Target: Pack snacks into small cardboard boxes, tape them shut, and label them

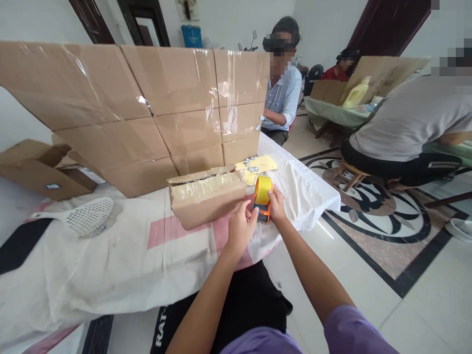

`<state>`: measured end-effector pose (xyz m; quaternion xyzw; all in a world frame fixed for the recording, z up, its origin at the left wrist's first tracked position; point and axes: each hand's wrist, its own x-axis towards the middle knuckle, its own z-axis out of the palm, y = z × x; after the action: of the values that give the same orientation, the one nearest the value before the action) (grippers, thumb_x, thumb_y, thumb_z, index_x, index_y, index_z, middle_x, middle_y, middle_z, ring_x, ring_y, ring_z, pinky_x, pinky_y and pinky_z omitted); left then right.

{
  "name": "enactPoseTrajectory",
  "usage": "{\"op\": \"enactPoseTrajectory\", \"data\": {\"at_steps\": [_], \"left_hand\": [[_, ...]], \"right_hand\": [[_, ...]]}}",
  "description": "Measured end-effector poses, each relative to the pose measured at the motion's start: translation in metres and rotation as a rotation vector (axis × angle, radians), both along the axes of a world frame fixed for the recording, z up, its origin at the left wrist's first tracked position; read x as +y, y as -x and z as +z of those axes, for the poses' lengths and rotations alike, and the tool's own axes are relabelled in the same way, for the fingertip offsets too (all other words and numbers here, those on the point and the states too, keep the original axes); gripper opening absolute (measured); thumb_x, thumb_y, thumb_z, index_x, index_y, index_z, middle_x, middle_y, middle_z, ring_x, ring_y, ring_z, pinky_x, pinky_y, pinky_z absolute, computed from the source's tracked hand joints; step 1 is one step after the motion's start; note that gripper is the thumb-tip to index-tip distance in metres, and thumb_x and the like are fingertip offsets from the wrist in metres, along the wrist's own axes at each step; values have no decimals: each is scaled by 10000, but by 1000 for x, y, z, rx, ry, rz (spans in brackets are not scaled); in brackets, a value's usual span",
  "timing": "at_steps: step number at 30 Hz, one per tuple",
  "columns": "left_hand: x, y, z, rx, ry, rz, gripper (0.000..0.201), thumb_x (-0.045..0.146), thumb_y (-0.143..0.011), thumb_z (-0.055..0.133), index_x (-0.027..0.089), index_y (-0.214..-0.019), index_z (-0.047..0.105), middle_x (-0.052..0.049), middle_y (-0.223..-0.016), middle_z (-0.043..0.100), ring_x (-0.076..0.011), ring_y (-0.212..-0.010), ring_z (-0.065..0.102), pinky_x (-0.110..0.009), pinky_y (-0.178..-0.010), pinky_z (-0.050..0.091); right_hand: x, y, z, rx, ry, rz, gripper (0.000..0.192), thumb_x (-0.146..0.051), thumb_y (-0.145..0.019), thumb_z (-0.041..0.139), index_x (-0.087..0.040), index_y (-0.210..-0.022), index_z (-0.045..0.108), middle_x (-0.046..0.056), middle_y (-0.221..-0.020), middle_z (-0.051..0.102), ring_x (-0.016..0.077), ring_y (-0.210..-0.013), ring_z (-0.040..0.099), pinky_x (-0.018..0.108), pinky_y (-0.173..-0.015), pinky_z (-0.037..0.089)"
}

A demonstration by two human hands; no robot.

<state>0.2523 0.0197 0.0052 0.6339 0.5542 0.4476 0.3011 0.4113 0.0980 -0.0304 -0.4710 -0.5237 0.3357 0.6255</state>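
The right hand [277, 204] is wrapping its grip around an orange tape dispenser [263, 199] with a yellow roll, which is sitting on the cloth-covered desk [110, 260] just beside the right end of a small taped cardboard box [207, 196]. The left hand [240, 227] is touching the dispenser's near side, fingers apparently half curled, holding nothing. A white slotted scoop [86, 216] is lying well apart to the left.

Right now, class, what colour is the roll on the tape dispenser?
Yellow: the roll sits on an orange tape dispenser, clearest in the head view.
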Motion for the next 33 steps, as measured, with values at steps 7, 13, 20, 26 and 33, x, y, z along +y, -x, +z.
{"op": "enactPoseTrajectory", "data": {"at_steps": [7, 13, 20, 26, 33], "left_hand": [[23, -8, -24, -117, 182, -151, 268, 333, -868, 691, 248, -1106, 780, -48, -908, 777, -202, -802, 692, -301, -761, 513], [20, -15, -19, -344, 187, -136, 230, 289, -887, 621, 168, -971, 797, -65, -872, 783, -211, -858, 717, -293, -769, 536], [13, -13, 0, -379, 203, -124, 174, 262, -863, 633, 178, -831, 781, -48, -820, 774, -191, -787, 703, -277, -712, 505], [7, -10, 10, -287, 149, -14, 97, 186, -831, 690, 197, -812, 785, -53, -899, 729, -182, -861, 663, -291, -822, 487], [4, -11, 14, -299, 182, -43, 174, 198, -902, 621, 199, -922, 794, -71, -974, 791, -211, -900, 714, -320, -842, 505]], "right_hand": [[1, -1, -5, -16, 19, -33, 520, -741, -861, 549, -232, -864, 657, 70, -868, 655, 272, -962, 635, 386, -782, 554], [5, -1, -8, -21, 63, -92, 563, -795, -850, 524, -240, -812, 610, 37, -783, 575, 245, -869, 599, 376, -753, 528], [2, 2, -1, -40, 55, -100, 577, -784, -934, 427, -259, -694, 418, -38, -628, 345, 157, -575, 359, 327, -541, 389], [-1, 6, 6, -49, 16, -25, 546, -721, -979, 425, -255, -695, 441, -22, -621, 396, 154, -550, 336, 335, -509, 312], [0, 8, 10, -49, 42, -25, 535, -696, -976, 442, -245, -694, 501, -4, -619, 469, 172, -569, 426, 333, -528, 376]]}}
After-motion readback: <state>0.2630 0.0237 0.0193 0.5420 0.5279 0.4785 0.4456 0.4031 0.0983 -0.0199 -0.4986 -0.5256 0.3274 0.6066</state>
